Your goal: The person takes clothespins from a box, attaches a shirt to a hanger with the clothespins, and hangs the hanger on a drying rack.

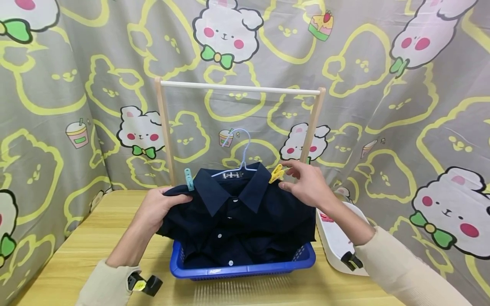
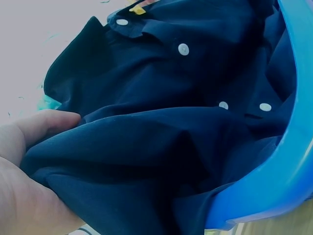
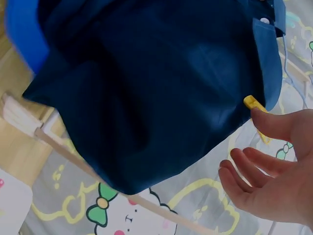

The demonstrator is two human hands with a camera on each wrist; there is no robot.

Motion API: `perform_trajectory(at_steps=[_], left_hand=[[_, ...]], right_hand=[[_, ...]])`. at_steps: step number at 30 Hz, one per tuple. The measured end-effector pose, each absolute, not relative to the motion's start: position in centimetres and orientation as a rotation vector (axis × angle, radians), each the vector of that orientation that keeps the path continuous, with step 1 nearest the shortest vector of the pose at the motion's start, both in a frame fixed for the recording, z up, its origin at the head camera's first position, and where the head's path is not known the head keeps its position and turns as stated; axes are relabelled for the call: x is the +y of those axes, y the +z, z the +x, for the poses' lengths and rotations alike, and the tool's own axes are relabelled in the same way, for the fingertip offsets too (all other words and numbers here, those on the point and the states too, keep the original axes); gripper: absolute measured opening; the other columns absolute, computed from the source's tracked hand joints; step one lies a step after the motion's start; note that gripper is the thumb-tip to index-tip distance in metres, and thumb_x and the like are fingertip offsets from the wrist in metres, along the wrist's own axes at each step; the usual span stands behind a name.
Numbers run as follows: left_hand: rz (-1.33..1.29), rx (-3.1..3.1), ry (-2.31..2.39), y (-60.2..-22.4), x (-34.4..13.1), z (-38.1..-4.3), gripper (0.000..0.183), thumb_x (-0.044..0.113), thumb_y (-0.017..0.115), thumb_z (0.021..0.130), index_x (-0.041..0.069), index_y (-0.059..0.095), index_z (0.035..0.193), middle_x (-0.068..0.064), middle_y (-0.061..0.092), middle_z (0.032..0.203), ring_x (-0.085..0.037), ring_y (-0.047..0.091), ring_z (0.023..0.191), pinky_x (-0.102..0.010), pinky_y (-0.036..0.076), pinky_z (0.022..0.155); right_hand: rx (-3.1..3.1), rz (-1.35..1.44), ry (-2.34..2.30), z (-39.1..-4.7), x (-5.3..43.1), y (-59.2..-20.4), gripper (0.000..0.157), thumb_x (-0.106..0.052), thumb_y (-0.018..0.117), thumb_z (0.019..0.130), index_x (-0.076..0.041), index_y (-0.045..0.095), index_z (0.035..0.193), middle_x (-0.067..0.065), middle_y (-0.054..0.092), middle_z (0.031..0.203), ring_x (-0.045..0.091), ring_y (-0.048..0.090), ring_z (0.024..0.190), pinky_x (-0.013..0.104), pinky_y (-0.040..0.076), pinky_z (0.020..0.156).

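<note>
A dark navy collared shirt (image 1: 264, 229) with white buttons sits on a light blue hanger (image 1: 244, 155), its lower part bunched in a blue basket (image 1: 252, 269). My left hand (image 1: 153, 209) grips the shirt's shoulder on the left, thumb over the cloth. A teal clothespin (image 1: 189, 180) clips that shoulder beside the collar. On the other shoulder is a yellow clothespin (image 1: 276, 173). My right hand (image 1: 308, 182) is right beside it; in the right wrist view the thumb overlaps the yellow clothespin (image 3: 251, 102) while the other fingers are spread loosely below.
Behind the basket stands a rack with wooden posts (image 1: 165, 131) and a white rail (image 1: 241, 88). A white tray (image 1: 337, 246) holding a pink clothespin (image 1: 326, 217) lies to the right on the wooden table (image 1: 95, 255). Patterned curtain (image 1: 268, 25) surrounds the table.
</note>
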State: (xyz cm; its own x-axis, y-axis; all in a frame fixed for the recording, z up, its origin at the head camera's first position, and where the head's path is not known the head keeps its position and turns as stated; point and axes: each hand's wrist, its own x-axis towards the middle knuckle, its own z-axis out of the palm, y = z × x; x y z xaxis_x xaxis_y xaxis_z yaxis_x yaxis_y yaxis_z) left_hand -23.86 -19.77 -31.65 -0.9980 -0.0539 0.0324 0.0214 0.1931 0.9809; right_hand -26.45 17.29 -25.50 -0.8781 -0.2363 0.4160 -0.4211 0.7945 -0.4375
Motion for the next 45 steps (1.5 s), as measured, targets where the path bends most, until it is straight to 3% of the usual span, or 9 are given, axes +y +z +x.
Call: perform_trajectory(at_steps=[12,18,26,36,41,45], left_hand=[[0.010,-2.373,-1.959,-31.6,-19.8,-23.9,0.044,0.027,0.082,0.075,-0.001,0.070,0.107,-0.002,0.071,0.090,-0.024,0.058,0.088,-0.034,0.046,0.079],[0.013,-2.373,-1.957,-31.6,-19.9,-24.0,0.045,0.027,0.082,0.075,0.000,0.070,0.108,-0.003,0.071,0.092,-0.025,0.057,0.090,-0.035,0.045,0.080],[0.013,-2.359,-2.015,-31.8,-20.0,-24.0,0.042,0.029,0.082,0.075,0.002,0.071,0.105,-0.003,0.070,0.092,-0.025,0.057,0.091,-0.036,0.045,0.081],[0.020,-2.352,-2.012,-31.7,-20.1,-23.9,0.040,0.028,0.082,0.075,0.004,0.072,0.105,-0.001,0.071,0.089,-0.023,0.058,0.088,-0.034,0.046,0.079],[0.027,-2.363,-1.998,-31.7,-20.0,-24.0,0.041,0.028,0.082,0.074,0.004,0.072,0.106,0.000,0.071,0.089,-0.023,0.058,0.088,-0.034,0.045,0.079],[0.021,-2.360,-2.002,-31.6,-20.0,-24.0,0.041,0.028,0.082,0.075,0.003,0.072,0.106,0.000,0.071,0.090,-0.023,0.057,0.089,-0.035,0.045,0.080]], right_hand=[[-2.750,0.530,0.665,-26.9,18.7,-27.6,0.026,-0.025,0.065,0.090,-0.011,0.069,0.111,0.010,0.069,0.104,0.030,0.064,0.098,0.047,0.048,0.084],[-2.679,0.593,0.617,-27.4,19.0,-28.7,0.013,-0.025,0.063,0.092,-0.014,0.070,0.089,0.000,0.066,0.082,0.021,0.059,0.081,0.040,0.045,0.074],[-2.722,0.574,0.696,-27.7,19.4,-29.5,0.026,-0.032,0.058,0.095,-0.016,0.062,0.075,-0.003,0.054,0.070,0.017,0.050,0.069,0.032,0.038,0.065],[-2.889,0.419,0.822,-27.7,19.8,-29.7,0.056,-0.061,0.050,0.090,-0.012,0.045,0.063,-0.003,0.032,0.055,0.016,0.038,0.052,0.029,0.033,0.054],[-2.886,0.408,0.890,-27.7,20.0,-30.0,0.059,-0.065,0.050,0.087,-0.013,0.044,0.061,-0.004,0.029,0.055,0.016,0.035,0.052,0.030,0.032,0.054],[-2.877,0.366,0.981,-27.7,19.9,-30.0,0.059,-0.067,0.051,0.085,-0.012,0.051,0.063,-0.005,0.031,0.056,0.017,0.041,0.055,0.030,0.035,0.056]])
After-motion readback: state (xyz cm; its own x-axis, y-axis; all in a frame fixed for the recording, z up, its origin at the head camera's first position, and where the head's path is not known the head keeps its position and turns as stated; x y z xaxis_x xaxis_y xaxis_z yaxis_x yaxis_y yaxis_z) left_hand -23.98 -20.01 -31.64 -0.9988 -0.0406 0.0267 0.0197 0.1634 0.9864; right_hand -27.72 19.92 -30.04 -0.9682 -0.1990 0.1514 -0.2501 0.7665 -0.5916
